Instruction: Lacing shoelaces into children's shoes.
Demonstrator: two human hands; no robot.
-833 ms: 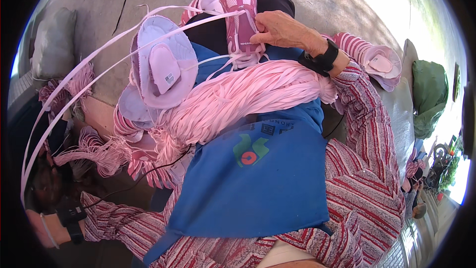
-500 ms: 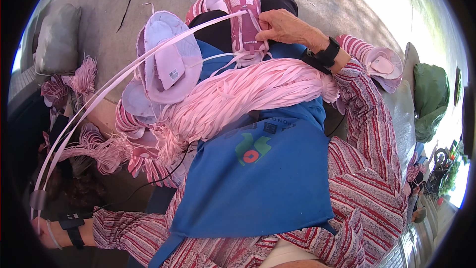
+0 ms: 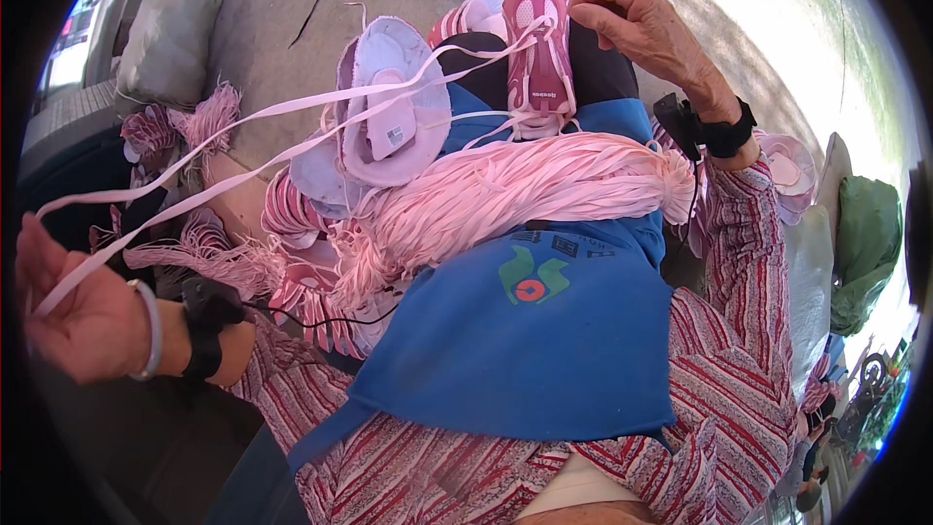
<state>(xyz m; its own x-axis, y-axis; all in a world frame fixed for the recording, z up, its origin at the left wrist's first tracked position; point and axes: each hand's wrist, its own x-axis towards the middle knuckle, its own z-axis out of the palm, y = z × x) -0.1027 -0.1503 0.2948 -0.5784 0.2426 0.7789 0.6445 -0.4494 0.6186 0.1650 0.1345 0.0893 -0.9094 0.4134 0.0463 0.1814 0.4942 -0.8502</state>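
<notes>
A strand of pale pink lace [image 3: 83,270] loops at the fingers of the left hand [image 3: 92,321], which are loosely curled, palm up; blur and the dark rim make it impossible to tell how firmly they grip. The fingers of the right hand [image 3: 646,29] bend toward the thumb just beside a dark pink shoe upper [image 3: 539,63]; whether the tips meet or touch the upper cannot be told. Two lengths of the lace run from the upper, which lies over the person's legs, across to the left hand. Nearer the body, a thick bundle of pink laces [image 3: 525,180] rests across a blue apron [image 3: 515,360]. Left of the dark pink upper stands a pale lavender upper [image 3: 428,141], its inside showing. A light bracelet [image 3: 151,331] circles the left wrist, and black straps hold devices on both forearms. Farther out sit a grey sack [image 3: 170,44] on the left and a green sack [image 3: 865,243] on the right.
</notes>
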